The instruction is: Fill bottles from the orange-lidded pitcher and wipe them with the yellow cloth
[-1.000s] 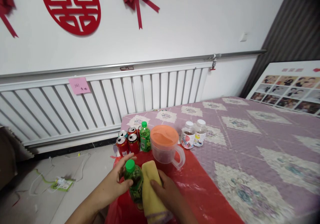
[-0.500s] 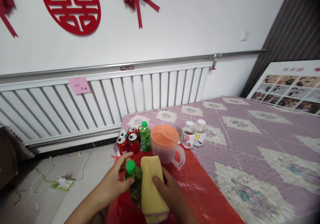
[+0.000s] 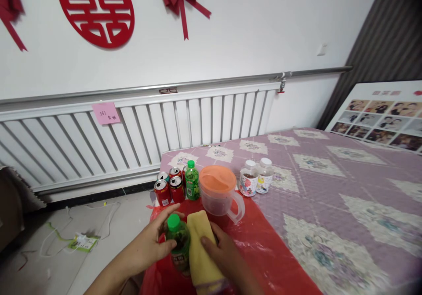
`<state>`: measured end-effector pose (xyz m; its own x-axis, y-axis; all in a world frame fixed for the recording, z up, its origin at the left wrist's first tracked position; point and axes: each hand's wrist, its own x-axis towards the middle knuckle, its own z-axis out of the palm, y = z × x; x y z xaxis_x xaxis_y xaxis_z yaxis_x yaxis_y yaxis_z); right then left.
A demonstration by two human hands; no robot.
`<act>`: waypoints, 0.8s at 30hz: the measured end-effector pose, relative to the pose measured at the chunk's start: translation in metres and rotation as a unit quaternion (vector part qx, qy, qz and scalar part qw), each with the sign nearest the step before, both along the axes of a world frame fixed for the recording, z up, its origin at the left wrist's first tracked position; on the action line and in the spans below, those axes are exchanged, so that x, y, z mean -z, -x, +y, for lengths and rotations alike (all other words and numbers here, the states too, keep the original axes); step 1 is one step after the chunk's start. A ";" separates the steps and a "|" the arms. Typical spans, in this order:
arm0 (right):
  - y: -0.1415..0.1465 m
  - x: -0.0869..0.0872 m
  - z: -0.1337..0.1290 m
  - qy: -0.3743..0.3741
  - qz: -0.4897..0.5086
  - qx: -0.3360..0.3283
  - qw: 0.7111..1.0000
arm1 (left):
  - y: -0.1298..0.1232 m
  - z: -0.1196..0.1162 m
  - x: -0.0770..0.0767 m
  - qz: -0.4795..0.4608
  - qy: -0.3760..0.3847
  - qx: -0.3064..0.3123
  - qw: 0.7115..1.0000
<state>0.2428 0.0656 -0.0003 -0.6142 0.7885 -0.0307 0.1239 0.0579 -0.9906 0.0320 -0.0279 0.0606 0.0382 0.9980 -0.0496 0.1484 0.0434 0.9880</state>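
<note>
A green-capped plastic drink bottle point(image 3: 180, 246) stands close in front of me, tilted slightly. Around its upper part curls my left hand point(image 3: 154, 235), thumb on the near side and fingers partly hidden behind. My right hand point(image 3: 219, 242) grips a folded yellow cloth point(image 3: 202, 255), which lies against the bottle's right side. Just beyond the hands is a clear plastic pitcher point(image 3: 216, 202) with an orange lid. A second green bottle point(image 3: 192, 183) and several red cans point(image 3: 177, 189) stand to its left.
Two white-capped jars point(image 3: 249, 180) with printed labels stand right of the pitcher. Red plastic sheeting point(image 3: 260, 246) covers the near surface, beside a purple quilted bedspread point(image 3: 316, 172). A white radiator point(image 3: 145, 128) runs along the wall. Cords and a green-white packet point(image 3: 84, 243) lie on the floor.
The yellow cloth has shifted slightly down along the bottle's side, its top leaning left. My right hand has moved with it. My left hand stays around the bottle.
</note>
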 end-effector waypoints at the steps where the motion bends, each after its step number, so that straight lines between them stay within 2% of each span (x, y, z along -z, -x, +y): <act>1: 0.000 -0.001 -0.001 0.016 0.023 0.002 1.000 | 0.000 0.001 0.002 0.006 -0.004 -0.007 1.000; 4: 0.002 -0.003 -0.003 0.054 0.085 0.001 0.995 | 0.001 0.005 0.008 0.041 -0.028 -0.053 0.997; 6: 0.003 -0.004 -0.005 0.052 0.090 0.004 0.995 | 0.002 0.008 0.012 0.075 -0.050 -0.092 0.992; 9: 0.004 -0.004 -0.006 0.023 0.020 0.004 1.000 | 0.001 0.013 0.016 0.117 -0.084 -0.136 0.980; 12: 0.004 -0.001 -0.005 -0.017 -0.068 -0.004 0.998 | 0.002 0.017 0.019 0.150 -0.115 -0.151 0.970; 16: 0.003 -0.001 -0.006 -0.041 -0.102 -0.005 0.994 | 0.005 0.021 0.026 0.182 -0.125 -0.164 0.961; 19: 0.004 -0.004 -0.008 -0.022 -0.076 0.003 0.997 | 0.004 0.025 0.030 0.176 -0.115 -0.191 0.959; 24: 0.007 -0.015 -0.019 0.022 0.037 0.019 0.999 | -0.001 0.029 0.028 0.179 -0.088 -0.209 0.957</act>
